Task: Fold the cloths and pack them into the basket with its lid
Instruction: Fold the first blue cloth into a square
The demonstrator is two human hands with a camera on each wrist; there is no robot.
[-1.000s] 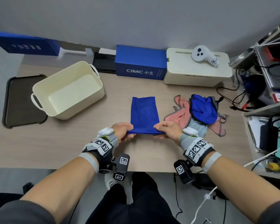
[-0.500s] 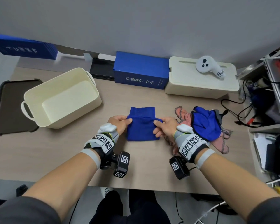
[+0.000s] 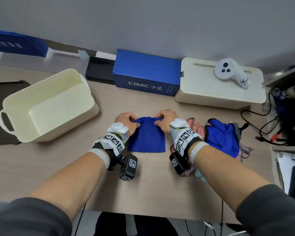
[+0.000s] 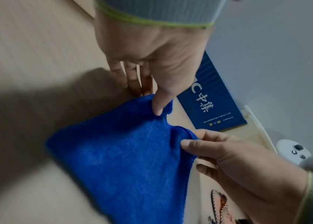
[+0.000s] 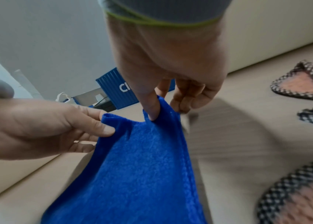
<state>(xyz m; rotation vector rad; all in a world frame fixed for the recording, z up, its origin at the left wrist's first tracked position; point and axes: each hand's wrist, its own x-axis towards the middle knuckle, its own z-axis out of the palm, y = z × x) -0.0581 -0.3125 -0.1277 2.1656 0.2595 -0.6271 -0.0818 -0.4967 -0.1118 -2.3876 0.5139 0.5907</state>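
Up at the far edge of the blue cloth (image 3: 147, 137), my left hand (image 3: 126, 121) pinched the left corner between thumb and fingers, and my right hand (image 3: 165, 120) pinched the right corner the same way, the edge sagging a little between them. Bare table (image 3: 58, 167) lay open to the left and toward me; on the right my wrist sat just beside the heap of unfolded cloths (image 3: 223, 138), blue over pink mesh. Beyond my knuckles there was free room before the blue box (image 3: 146, 72) and the cream case (image 3: 220, 89). My cloth lay mid-table as a narrow folded rectangle, fuzzy and deep blue, its near edge flat. Well to the left, the basket (image 3: 46, 92) stood open, and its dark lid (image 3: 0, 92) lay behind it.
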